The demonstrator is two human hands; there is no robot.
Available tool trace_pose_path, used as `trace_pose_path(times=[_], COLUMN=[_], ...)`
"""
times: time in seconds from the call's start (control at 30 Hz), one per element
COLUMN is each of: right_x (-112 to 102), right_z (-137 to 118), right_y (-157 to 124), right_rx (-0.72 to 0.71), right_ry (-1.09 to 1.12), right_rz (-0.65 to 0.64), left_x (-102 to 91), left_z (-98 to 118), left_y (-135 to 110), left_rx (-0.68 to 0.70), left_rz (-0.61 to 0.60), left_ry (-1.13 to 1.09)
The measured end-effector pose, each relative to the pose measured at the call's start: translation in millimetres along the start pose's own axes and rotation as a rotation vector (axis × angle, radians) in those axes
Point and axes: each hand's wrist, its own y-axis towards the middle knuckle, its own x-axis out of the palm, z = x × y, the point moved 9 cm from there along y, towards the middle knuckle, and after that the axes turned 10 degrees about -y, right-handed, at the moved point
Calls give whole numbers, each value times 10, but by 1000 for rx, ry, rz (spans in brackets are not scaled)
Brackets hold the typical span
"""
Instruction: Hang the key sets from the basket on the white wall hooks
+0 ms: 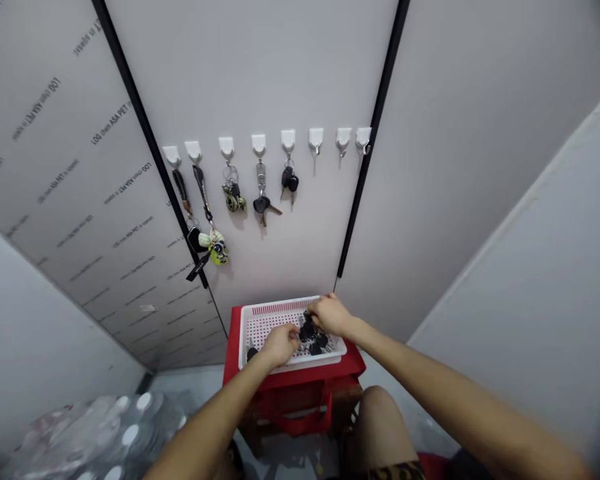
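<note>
Both hands reach into a white plastic basket [267, 308] with a perforated bottom. Black-headed keys [316, 343] lie in its right half. My left hand [281, 345] has its fingers curled at the left side of these keys. At their far side, my right hand [330, 315] bends its fingers down onto the keys, and its fingertips are partly hidden. Whether either hand pinches a single key or ring is too small to make out. Another dark item [251, 353] sits in the basket's near left corner, partly behind my left wrist.
A red cloth [234, 333] covers the stool under the basket. On the wall, white hooks run in a row; several hold key sets [263, 203], and the right ones, like this hook [316, 139], hold nothing. Wrapped plastic bottles [135, 433] stand on the floor at left.
</note>
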Motion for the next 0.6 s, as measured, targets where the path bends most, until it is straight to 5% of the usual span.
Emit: trace_pose_path(times=[0.37, 0.6], right_x=[71, -159], right_z=[-22, 120], right_y=[119, 51], right_rx=[101, 112], right_ry=[-27, 528], right_rz=[16, 64], left_x=[-20, -303], left_z=[-39, 173], left_y=[-23, 19], left_rx=[-21, 74], left_rz=[10, 184], left_ry=[21, -167])
